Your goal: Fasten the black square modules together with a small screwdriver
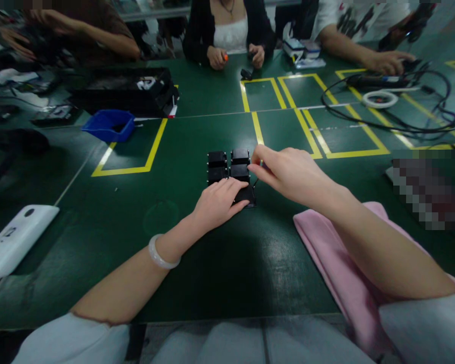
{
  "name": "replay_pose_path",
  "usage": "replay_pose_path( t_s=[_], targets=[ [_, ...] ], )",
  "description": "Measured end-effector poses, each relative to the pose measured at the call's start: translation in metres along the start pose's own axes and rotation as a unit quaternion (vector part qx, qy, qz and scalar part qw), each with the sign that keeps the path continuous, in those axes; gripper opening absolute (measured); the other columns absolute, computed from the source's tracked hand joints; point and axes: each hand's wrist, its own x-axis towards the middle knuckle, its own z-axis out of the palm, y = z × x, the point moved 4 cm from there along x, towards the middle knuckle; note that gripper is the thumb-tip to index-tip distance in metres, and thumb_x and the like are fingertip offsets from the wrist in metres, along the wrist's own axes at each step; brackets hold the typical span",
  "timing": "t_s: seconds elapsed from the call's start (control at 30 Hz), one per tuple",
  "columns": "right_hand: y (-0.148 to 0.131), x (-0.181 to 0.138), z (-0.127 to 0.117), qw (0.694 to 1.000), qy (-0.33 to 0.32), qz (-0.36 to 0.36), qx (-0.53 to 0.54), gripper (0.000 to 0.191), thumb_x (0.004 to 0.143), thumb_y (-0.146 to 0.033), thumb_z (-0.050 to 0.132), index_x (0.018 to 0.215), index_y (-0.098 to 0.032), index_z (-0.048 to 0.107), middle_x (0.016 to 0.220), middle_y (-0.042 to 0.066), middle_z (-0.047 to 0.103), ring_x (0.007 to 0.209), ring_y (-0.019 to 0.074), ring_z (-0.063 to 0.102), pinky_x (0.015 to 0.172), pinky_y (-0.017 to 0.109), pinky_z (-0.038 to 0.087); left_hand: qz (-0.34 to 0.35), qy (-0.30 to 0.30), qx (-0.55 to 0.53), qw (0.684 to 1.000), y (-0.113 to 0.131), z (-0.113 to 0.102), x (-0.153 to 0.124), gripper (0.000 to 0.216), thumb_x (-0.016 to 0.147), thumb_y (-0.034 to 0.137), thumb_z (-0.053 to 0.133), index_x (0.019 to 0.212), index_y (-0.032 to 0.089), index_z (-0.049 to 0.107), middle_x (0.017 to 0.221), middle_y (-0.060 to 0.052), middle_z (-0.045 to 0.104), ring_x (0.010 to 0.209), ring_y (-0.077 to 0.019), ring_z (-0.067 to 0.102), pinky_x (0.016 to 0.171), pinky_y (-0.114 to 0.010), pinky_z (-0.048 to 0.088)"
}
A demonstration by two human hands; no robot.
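Note:
Small black box-shaped parts (239, 172) with shiny metal bits along their sides stand in two columns on the green table. My left hand (220, 202) reaches over the near end of the group. Its fingers and thumb grip the nearest right black block (245, 194) from above, and the palm hides whatever lies beside it. My right hand (288, 172) is just right of the group, thumb and forefinger pinched together. A thin dark shaft (255, 184) slants from below those fingers toward the gripped block's right corner; most of it is hidden by the hand.
A blue bin (111, 125) and a long black case (125, 91) lie at left. The white device (18, 240) is near the left edge. A pink cloth (322, 242) sits under my right forearm. Black cables (402, 129) coil at right. Several people sit opposite; yellow tape (358, 152) marks the table.

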Motion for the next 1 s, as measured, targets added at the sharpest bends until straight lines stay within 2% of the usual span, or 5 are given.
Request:
replay_pose_path(
  t_s=[0.2,0.37,0.57,0.77,1.0],
  targets=[
    [0.0008,-0.0008,0.0011,0.999,0.017,-0.001,0.032,0.028,0.095,-0.031,0.035,0.116,-0.019,0.048,0.078,0.001,0.066,0.060,0.0153,0.054,0.054,0.026,0.025,-0.002,0.000,0.000,1.000,0.0004,-0.0007,0.0001,0.036,0.093,0.037,0.055,0.122,0.017,0.052,0.114,-0.007,0.063,0.102,-0.0227,0.060,0.083,-0.034,0.046],
    [0.0000,-0.0007,0.0002,1.000,0.010,-0.001,0.008,0.029,0.096,-0.039,0.035,0.106,-0.020,0.054,0.073,0.001,0.064,0.061,0.0163,0.055,0.054,0.026,0.023,-0.003,-0.003,0.002,1.000,0.0003,-0.0003,0.0002,0.036,0.093,0.038,0.054,0.122,0.017,0.051,0.115,-0.007,0.063,0.102,-0.0231,0.060,0.084,-0.034,0.045],
    [-0.0009,-0.0005,-0.0005,1.000,0.013,-0.005,0.025,0.026,0.095,-0.031,0.036,0.112,-0.019,0.051,0.076,0.001,0.065,0.061,0.0151,0.055,0.054,0.026,0.025,-0.005,-0.004,0.001,1.000,0.0005,-0.0006,0.0004,0.036,0.093,0.038,0.054,0.123,0.017,0.052,0.115,-0.007,0.063,0.102,-0.0231,0.060,0.083,-0.034,0.045],
    [-0.0006,-0.0008,-0.0004,1.000,0.003,-0.004,0.003,0.030,0.097,-0.039,0.034,0.105,-0.020,0.055,0.072,0.001,0.064,0.059,0.0155,0.053,0.054,0.026,0.023,-0.002,-0.001,0.003,1.000,0.0008,-0.0008,0.0000,0.036,0.094,0.038,0.053,0.123,0.017,0.052,0.115,-0.007,0.063,0.103,-0.0232,0.060,0.085,-0.035,0.046],
    [-0.0006,-0.0011,0.0000,1.000,0.011,-0.004,0.020,0.026,0.093,-0.029,0.036,0.113,-0.020,0.050,0.078,0.002,0.066,0.061,0.0149,0.054,0.055,0.026,0.024,-0.003,-0.004,0.005,1.000,-0.0002,0.0009,0.0003,0.036,0.093,0.038,0.055,0.122,0.017,0.051,0.115,-0.006,0.063,0.104,-0.0237,0.060,0.085,-0.035,0.045]
  ],
)
